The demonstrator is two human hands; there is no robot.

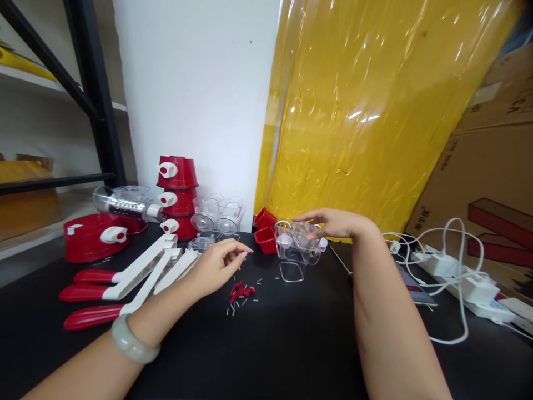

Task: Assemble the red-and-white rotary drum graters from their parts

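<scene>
Our right hand (339, 223) spreads its fingers over the clear plastic parts (287, 253), toward the back of the table (287, 344); our left (219, 265) hovers, loosely curled, near small red pieces (237, 289). We cannot tell whether either hand grips anything.

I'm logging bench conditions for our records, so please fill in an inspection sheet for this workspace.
Surface: black tabletop, bare toward the front.
Work items: clear plastic parts beneath the right hand; small red pieces near the left.
Clutter: loose screws scattered around the red pieces; red-and-white handles lying at left.
Hands: right hand at the clear parts, grip unclear; left hand fingers bunched, contents unclear.
Cables: white cables looped loosely beside a power strip, right.
Surroundings: white wall, yellow sheeting, cardboard box.
</scene>
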